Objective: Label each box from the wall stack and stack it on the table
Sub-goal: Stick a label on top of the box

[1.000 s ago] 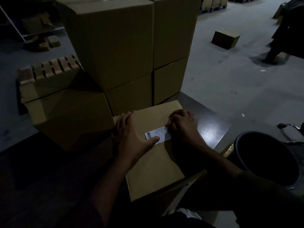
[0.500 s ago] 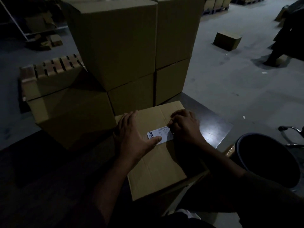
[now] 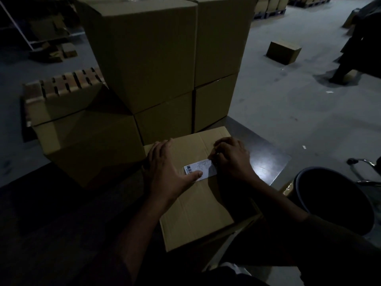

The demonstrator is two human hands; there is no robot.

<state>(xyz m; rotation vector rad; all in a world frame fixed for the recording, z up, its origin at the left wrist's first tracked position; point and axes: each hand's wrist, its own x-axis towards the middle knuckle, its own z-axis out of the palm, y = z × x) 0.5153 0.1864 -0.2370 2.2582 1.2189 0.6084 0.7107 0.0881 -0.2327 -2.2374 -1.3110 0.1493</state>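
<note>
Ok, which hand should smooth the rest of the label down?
Probably the right hand: its curled fingertips sit at the label's right end, on the box. The left hand lies flat, its thumb pinning the barcode end.

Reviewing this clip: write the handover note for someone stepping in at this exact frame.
Left hand: flat on the box, thumb pressing the barcode end of the label.
Right hand: fingers curled at the label's far end, working it at that edge.
The box lies on the dark table, in front of the stacked boxes.
Done: the label lies on the box top.
Left: finish pressing the label flat, put this box on the stack, then fetch the next one. How many remain is out of view.
</note>
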